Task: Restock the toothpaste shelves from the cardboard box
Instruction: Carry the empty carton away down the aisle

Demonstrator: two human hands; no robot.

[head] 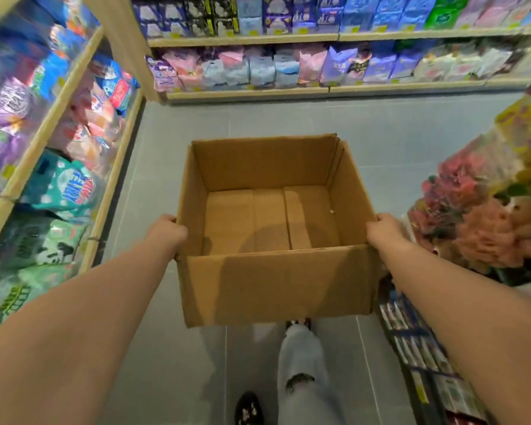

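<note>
- Gripping the left wall of the cardboard box [276, 289], the left hand [166, 233] sits at 9 o'clock of it, with its fingers curled against the cardboard near the top edge.
- At 3 o'clock of the box, the right hand [383, 231] clasps the right wall in the same way, fingers curled at the rim.
- The box hangs between the two hands in the middle of the view, off the floor [396, 133], its top open and its flaps folded down.
- Inside it, the bare brown bottom flaps show, with a round shadow across them.
- Grey tiles cover the floor around and beneath the box.
- At 6 o'clock, below the box, a leg [301, 363] in pale jeans with a torn knee shows, and a dark shoe [248, 409] stands beside it.
- At 9 o'clock, a wooden shelf [43, 130] carries bright plastic bags [65, 185] in teal, purple and pink.
- At 12 o'clock, another shelf [288, 39] holds rows of blue, pink and purple packets [334, 65].
- At 3 o'clock, fluffy pink and yellow goods [485, 231] crowd just beside the right forearm.
- At 4 o'clock, small flat boxes [411, 342] lie in rows on a low rack; their print is too blurred to read.
</note>
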